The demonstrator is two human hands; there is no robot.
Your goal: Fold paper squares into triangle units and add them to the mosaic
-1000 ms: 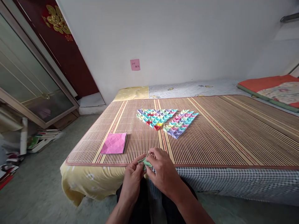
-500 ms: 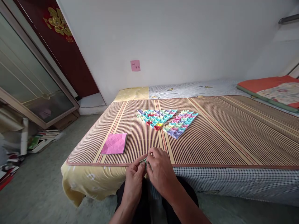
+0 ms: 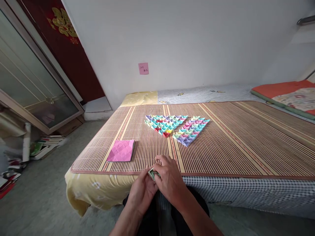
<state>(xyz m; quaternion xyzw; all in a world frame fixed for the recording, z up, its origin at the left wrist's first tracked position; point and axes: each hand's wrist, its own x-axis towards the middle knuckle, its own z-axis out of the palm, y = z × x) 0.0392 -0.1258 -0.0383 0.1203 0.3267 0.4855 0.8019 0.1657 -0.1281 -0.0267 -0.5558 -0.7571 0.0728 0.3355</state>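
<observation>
Both hands meet at the near edge of a bed covered with a striped bamboo mat (image 3: 233, 144). My left hand (image 3: 142, 193) and my right hand (image 3: 169, 180) pinch a small folded green paper piece (image 3: 153, 173) between their fingertips, fingers closed round it. On the mat beyond lie a stack of pink creased paper squares (image 3: 121, 150) to the left and two triangular groups of many small folded coloured paper pieces (image 3: 165, 124), (image 3: 190, 130) further back.
A pink note (image 3: 143, 68) is stuck on the white wall. A folded orange and floral quilt (image 3: 290, 96) lies at the far right. A glass door and a pile of books (image 3: 46, 144) stand on the floor at left.
The hands have turned the green paper piece and drawn slightly closer together; my left hand has slid a little to the right under the piece.
</observation>
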